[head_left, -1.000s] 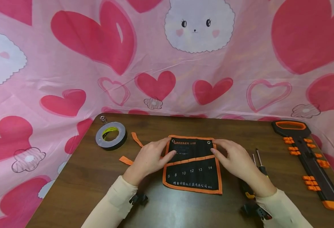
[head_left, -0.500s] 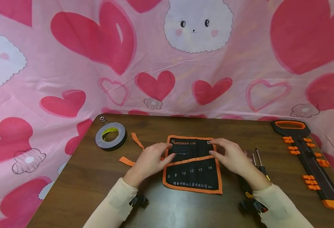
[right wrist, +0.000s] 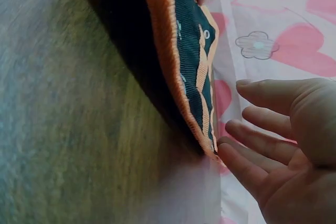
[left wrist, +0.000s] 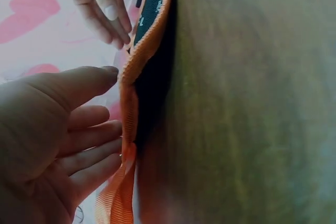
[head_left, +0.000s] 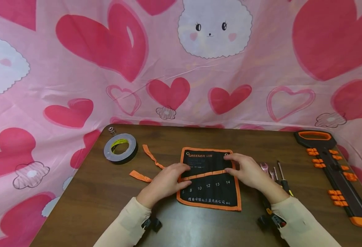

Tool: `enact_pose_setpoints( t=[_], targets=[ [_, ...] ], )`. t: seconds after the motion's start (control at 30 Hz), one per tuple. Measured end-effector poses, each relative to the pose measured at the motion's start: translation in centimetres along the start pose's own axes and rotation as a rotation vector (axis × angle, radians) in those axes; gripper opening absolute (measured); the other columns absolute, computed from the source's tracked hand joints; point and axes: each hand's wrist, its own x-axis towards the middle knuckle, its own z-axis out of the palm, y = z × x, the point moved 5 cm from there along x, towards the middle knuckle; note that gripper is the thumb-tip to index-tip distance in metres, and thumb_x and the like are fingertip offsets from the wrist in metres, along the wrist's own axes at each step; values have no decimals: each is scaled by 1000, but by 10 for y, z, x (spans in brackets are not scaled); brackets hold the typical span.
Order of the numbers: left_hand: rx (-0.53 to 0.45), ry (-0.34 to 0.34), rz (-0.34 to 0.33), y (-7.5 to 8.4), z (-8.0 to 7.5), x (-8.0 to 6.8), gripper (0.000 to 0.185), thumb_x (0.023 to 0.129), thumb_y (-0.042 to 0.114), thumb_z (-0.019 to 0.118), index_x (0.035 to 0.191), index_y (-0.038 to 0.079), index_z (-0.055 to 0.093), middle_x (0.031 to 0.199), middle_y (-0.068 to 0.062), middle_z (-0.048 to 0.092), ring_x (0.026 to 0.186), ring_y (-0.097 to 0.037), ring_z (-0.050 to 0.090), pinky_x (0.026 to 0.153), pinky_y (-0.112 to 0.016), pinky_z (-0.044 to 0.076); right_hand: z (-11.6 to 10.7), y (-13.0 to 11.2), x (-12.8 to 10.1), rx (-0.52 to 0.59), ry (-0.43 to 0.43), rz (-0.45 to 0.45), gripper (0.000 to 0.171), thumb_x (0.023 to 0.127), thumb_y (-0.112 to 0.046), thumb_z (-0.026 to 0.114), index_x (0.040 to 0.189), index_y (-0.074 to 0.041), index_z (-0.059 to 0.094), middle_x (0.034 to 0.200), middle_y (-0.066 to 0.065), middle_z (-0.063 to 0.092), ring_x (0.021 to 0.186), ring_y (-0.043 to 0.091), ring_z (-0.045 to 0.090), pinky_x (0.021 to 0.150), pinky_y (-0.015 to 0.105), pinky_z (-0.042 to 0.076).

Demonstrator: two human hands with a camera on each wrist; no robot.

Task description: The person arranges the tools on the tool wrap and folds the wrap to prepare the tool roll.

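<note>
A black fabric tool pouch (head_left: 210,192) with orange trim lies flat on the wooden table (head_left: 76,212), its pockets numbered. My left hand (head_left: 165,183) is at its left edge, fingers and thumb spread loosely over the pocket rim. The left wrist view has the hand (left wrist: 52,140) beside the orange edging, gripping nothing. Over the upper right part is my right hand (head_left: 245,171), fingers relaxed and thumb near the pocket rim. In the right wrist view that hand (right wrist: 283,145) has its fingers apart, with no fabric pinched. Orange tie straps (head_left: 151,156) trail off to the left.
At the back left stand a roll of tape (head_left: 131,147) and a small metal socket (head_left: 112,130). Right of my right hand lie a screwdriver (head_left: 284,183) and a wrench (head_left: 264,167), partly hidden by the forearm. A black-and-orange tool rack (head_left: 338,171) lies at the far right.
My left hand has slid down the pouch's left edge toward the pockets. My right hand has shifted slightly left and inward. The pouch stays in place.
</note>
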Motion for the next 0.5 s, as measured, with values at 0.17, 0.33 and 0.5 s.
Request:
enact_pose_setpoints(
  t=[0.17,0.33,0.5],
  targets=[
    [-2,-51,-24,-1,4,-1,52,98,37,82,139,7,71,142,-12,71,133,-30,66,115,-50,55,5,3,1,-20,-52,0,45,97,-20,82,136,0,71,135,23,71,114,35,69,101,61,56],
    [26,-61,-14,-2,6,-2,53,97,37,83,139,6,71,145,-12,69,137,-30,63,116,-49,53,8,4,1,-51,-84,0,44,97,-18,82,135,2,71,135,23,71,120,39,69,103,61,56],
    [41,-49,11,-2,5,-1,51,97,33,84,136,4,72,145,-12,68,137,-30,63,114,-48,55,11,2,1,-87,-96,-22,41,95,-14,84,131,2,73,134,22,70,125,42,66,108,64,53]
  ],
)
